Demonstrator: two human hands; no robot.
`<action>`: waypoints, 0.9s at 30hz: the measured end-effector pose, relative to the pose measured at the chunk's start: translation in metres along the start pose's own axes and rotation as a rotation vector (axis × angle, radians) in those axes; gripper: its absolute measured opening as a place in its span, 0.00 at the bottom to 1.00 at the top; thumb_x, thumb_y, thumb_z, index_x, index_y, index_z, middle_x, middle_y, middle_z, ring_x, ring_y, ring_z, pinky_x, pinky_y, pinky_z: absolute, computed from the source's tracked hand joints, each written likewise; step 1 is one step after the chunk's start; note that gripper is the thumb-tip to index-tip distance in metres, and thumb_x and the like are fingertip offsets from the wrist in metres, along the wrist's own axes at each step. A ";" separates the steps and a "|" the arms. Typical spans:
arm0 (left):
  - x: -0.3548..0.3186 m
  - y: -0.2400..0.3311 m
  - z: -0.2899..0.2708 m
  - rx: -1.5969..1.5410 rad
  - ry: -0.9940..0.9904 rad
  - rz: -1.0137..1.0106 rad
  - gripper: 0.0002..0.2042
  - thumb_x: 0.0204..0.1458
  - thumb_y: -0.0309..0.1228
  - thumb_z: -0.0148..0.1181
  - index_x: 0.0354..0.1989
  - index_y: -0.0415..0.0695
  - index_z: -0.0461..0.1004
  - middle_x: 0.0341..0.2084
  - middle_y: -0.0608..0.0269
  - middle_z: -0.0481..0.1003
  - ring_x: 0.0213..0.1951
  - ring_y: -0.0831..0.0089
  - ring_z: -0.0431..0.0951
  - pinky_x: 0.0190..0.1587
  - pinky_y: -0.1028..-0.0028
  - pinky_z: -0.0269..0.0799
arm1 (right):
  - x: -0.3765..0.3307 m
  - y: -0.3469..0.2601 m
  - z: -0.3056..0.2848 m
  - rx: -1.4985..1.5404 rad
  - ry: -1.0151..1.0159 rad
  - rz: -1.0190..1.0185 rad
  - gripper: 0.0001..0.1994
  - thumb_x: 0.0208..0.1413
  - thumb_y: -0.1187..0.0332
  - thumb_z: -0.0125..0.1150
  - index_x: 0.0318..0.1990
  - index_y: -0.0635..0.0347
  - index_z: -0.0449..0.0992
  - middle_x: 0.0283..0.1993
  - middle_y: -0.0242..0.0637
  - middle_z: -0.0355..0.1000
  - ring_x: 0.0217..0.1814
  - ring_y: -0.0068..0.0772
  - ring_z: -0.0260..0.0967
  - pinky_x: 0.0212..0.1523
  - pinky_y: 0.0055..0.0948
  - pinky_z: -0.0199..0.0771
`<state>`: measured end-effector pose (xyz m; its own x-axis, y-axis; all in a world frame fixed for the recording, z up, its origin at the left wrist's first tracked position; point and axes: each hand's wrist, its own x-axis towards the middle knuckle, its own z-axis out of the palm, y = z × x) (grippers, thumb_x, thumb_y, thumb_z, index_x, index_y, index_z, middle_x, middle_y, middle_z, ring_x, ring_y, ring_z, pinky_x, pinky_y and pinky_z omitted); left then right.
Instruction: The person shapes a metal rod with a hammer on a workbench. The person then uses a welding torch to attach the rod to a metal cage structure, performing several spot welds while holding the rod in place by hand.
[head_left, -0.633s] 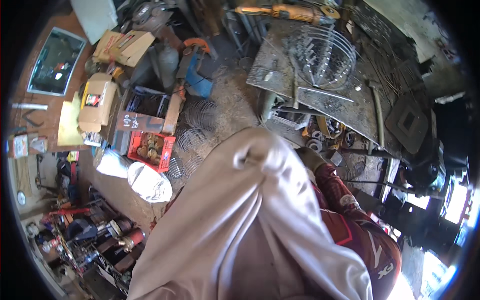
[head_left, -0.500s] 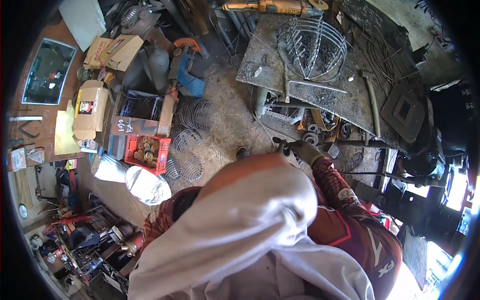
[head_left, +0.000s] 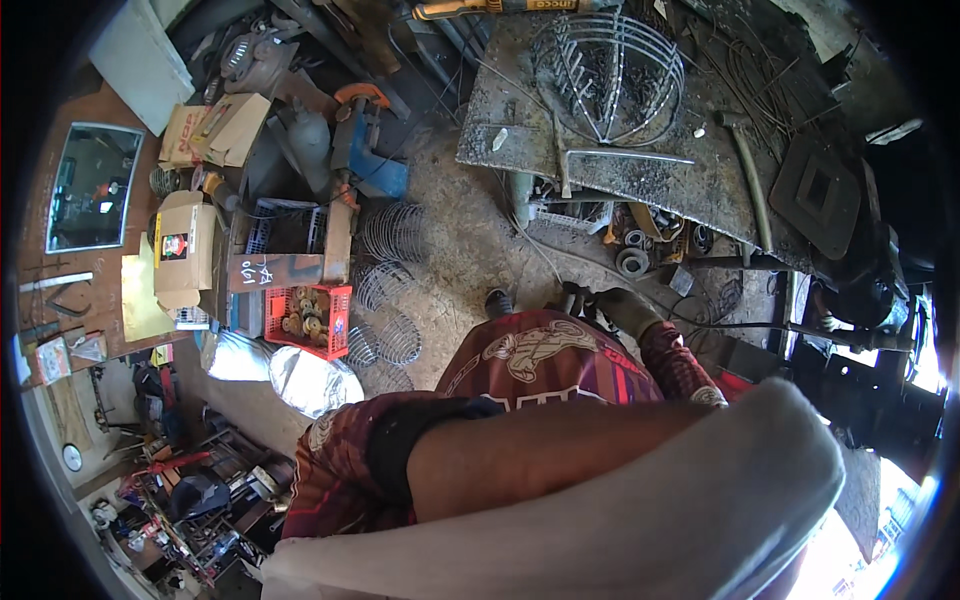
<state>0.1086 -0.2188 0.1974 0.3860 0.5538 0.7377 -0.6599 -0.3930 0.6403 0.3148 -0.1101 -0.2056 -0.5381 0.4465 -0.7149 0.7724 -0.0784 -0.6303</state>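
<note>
A white cloth [head_left: 640,520] lies across the bottom of the view, very close to the camera. Above it a bare forearm [head_left: 560,460] with a black cuff runs from left to right, and its hand is hidden behind the cloth. I take it for my left arm. My right hand [head_left: 625,308], in an olive glove on a red patterned sleeve, hangs low by the front edge of a dirty metal bench [head_left: 520,130]. Its fingers are too small to read. My red patterned shirt [head_left: 540,365] fills the middle.
A round wire fan guard [head_left: 610,75] and a metal rod lie on the bench. More wire guards [head_left: 390,290] lie on the dirt floor. A red crate [head_left: 305,320], cardboard boxes [head_left: 185,250], a blue tool and silver bags crowd the left. A mirror [head_left: 95,185] rests on a brown board.
The white cloth has dropped from the middle of the view to its lower edge, uncovering the bare forearm and the shirt. The gloved hand stays by the bench.
</note>
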 end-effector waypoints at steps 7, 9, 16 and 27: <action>0.003 -0.004 -0.001 -0.015 0.017 -0.028 0.07 0.56 0.27 0.63 0.41 0.40 0.81 0.37 0.53 0.80 0.44 0.53 0.81 0.46 0.59 0.76 | 0.000 -0.006 -0.006 -0.010 0.044 -0.026 0.19 0.65 0.54 0.57 0.48 0.59 0.85 0.40 0.46 0.83 0.40 0.40 0.80 0.44 0.40 0.77; 0.008 -0.003 -0.003 -0.005 0.006 -0.048 0.07 0.56 0.27 0.63 0.41 0.40 0.81 0.37 0.53 0.80 0.44 0.53 0.81 0.46 0.59 0.76 | -0.001 -0.013 -0.004 -0.024 0.101 -0.025 0.19 0.64 0.54 0.58 0.48 0.59 0.85 0.38 0.44 0.82 0.38 0.37 0.78 0.43 0.39 0.76; 0.000 0.003 -0.007 0.027 0.040 -0.068 0.07 0.56 0.26 0.63 0.41 0.40 0.81 0.37 0.53 0.80 0.44 0.53 0.81 0.46 0.59 0.76 | 0.004 -0.004 -0.003 0.027 0.101 -0.016 0.19 0.64 0.54 0.59 0.47 0.62 0.85 0.35 0.40 0.80 0.33 0.34 0.74 0.37 0.38 0.73; -0.061 0.060 -0.078 0.747 0.258 -0.373 0.10 0.59 0.19 0.58 0.46 0.40 0.81 0.42 0.56 0.83 0.43 0.61 0.83 0.48 0.58 0.79 | 0.018 0.032 0.020 -0.068 0.137 -0.247 0.21 0.65 0.49 0.55 0.38 0.55 0.87 0.36 0.46 0.82 0.38 0.44 0.77 0.44 0.43 0.75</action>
<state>-0.0047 -0.2189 0.1737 0.2750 0.8558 0.4382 0.1104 -0.4809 0.8698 0.3228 -0.1219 -0.2448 -0.6656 0.5611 -0.4921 0.6473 0.1058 -0.7548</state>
